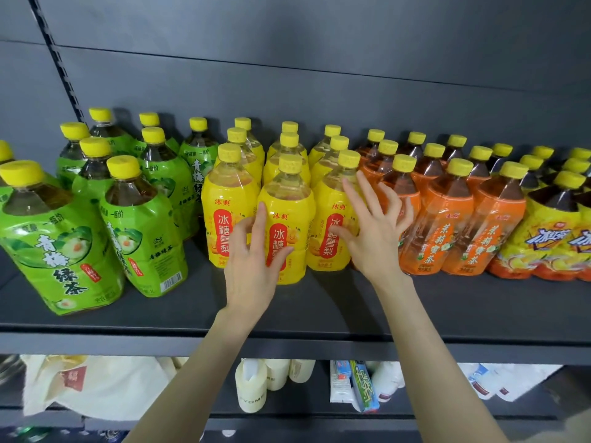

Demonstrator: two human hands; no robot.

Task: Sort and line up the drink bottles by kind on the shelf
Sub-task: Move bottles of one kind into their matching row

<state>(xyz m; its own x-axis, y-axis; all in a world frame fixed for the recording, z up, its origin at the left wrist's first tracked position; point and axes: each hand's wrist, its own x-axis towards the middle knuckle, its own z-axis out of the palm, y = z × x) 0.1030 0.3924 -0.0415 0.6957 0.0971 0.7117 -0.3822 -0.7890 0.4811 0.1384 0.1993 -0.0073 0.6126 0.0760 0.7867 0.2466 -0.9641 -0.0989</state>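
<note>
Bottles with yellow caps stand grouped by label on the dark shelf (pixel 192 311). Green-label bottles (pixel 144 231) fill the left, yellow-label bottles in three rows hold the middle, orange-label bottles (pixel 444 225) come after them, and yellow-and-orange label bottles (pixel 550 238) are at the far right. My left hand (pixel 252 260) is spread in front of the front middle yellow bottle (pixel 287 199), fingers touching its label. My right hand (pixel 374 225) is spread against the front right yellow bottle (pixel 329 225), with fingertips near the first orange bottle (pixel 399 183).
The front green bottle (pixel 48 244) leans out near the shelf's left edge. The shelf below holds a cloth bag (pixel 96 385), pale tubes (pixel 252 388) and white packets (pixel 492 378). A grey back panel (pixel 319 59) closes the shelf behind.
</note>
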